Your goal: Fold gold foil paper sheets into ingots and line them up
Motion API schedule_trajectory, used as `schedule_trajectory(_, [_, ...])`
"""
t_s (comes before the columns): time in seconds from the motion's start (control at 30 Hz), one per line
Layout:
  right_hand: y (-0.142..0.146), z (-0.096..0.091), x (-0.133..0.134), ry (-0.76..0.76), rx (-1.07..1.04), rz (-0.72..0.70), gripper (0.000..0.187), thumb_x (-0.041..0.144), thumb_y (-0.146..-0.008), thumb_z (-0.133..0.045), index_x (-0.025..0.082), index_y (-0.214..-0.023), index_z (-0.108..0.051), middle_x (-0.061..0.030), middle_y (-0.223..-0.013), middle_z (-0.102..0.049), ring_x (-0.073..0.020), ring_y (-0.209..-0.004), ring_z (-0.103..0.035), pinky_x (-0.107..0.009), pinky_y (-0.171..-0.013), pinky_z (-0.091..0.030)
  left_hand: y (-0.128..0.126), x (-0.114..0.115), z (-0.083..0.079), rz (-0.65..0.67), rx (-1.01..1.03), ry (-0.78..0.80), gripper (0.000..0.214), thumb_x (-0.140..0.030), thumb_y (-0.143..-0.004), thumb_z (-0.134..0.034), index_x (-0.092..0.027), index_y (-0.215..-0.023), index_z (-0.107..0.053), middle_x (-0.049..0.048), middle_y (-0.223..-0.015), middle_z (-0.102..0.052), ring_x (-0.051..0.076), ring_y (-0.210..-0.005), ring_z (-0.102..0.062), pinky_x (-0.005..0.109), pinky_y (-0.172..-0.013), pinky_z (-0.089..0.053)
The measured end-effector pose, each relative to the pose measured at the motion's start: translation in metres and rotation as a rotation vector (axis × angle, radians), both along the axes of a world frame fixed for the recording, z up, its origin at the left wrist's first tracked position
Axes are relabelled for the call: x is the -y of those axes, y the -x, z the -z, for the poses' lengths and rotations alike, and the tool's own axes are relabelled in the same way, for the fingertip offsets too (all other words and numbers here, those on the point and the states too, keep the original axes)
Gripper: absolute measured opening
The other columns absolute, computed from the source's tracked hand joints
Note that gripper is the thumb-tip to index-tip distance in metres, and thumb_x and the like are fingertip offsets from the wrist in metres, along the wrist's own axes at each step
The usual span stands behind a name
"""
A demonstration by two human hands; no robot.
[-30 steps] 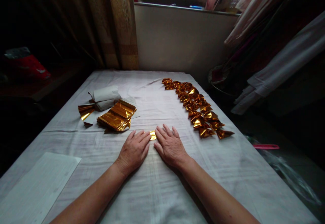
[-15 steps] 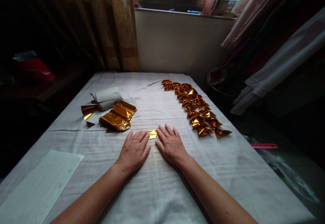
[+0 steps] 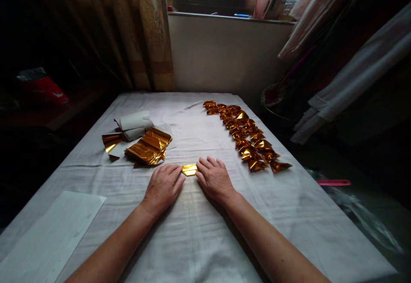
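A small folded piece of gold foil paper (image 3: 189, 170) lies on the white cloth, its long side running left to right and a crease along it. My left hand (image 3: 163, 185) has its fingers closed over the left end. At the right end, my right hand (image 3: 214, 178) grips with curled fingers, thumb close to the near edge. Both ends of the paper are hidden under the fingers. Beyond my left hand rests a stack of flat gold foil sheets (image 3: 148, 147). Folded gold foil pieces (image 3: 239, 135) form a double row on the right.
White cloth covers the table (image 3: 192, 240). A torn grey-white wrapper (image 3: 136, 122) and a curled foil scrap (image 3: 111, 141) sit left of the stack. A pale sheet (image 3: 53, 233) lies at near left. Clothes (image 3: 356, 77) hang beyond the right edge.
My fingers have curled in from lying flatter, and my left hand has shifted slightly left. More of the folded gold foil paper shows between my hands.
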State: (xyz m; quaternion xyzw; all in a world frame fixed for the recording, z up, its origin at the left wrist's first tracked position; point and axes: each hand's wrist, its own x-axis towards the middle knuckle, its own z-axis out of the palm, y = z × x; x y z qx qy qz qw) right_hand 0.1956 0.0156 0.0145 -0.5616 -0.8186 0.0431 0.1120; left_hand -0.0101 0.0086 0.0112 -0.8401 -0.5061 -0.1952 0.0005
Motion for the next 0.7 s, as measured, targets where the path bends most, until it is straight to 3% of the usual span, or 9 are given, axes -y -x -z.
schedule_trajectory(0.17, [0.003, -0.016, -0.016, 0.042, 0.010, 0.013, 0.016, 0.035, -0.093, -0.058, 0.026, -0.095, -0.071, -0.0039, -0.113, -0.070, -0.0224, -0.106, -0.060, -0.035, -0.087, -0.042, -0.008, -0.019, -0.009, -0.073, -0.042, 0.067, 0.016, -0.037, -0.088, -0.064, -0.021, -0.091, -0.066, 0.0070, -0.092, -0.068, 0.026, -0.090, -0.060, 0.041, -0.083, -0.047])
schedule_trajectory(0.47, [0.000, -0.019, -0.030, 0.100, -0.127, -0.016, 0.011, 0.026, -0.084, -0.069, 0.023, -0.095, -0.069, -0.0036, -0.111, -0.069, -0.0210, -0.106, -0.060, -0.030, -0.086, -0.044, -0.009, -0.029, -0.017, -0.085, 0.029, 0.175, 0.015, -0.032, -0.080, -0.071, -0.022, -0.082, -0.061, 0.0023, -0.086, -0.067, 0.023, -0.087, -0.061, 0.034, -0.076, -0.045])
schedule_trajectory(0.7, [-0.008, -0.025, -0.048, 0.232, -0.235, 0.058, 0.004, 0.024, -0.081, -0.068, 0.025, -0.084, -0.070, 0.0021, -0.078, -0.071, -0.0152, -0.071, -0.060, -0.025, -0.061, -0.036, -0.010, -0.038, -0.022, -0.129, 0.136, 0.213, 0.012, -0.034, -0.084, -0.067, -0.023, -0.090, -0.066, -0.0013, -0.075, -0.070, 0.018, -0.070, -0.064, 0.029, -0.067, -0.043])
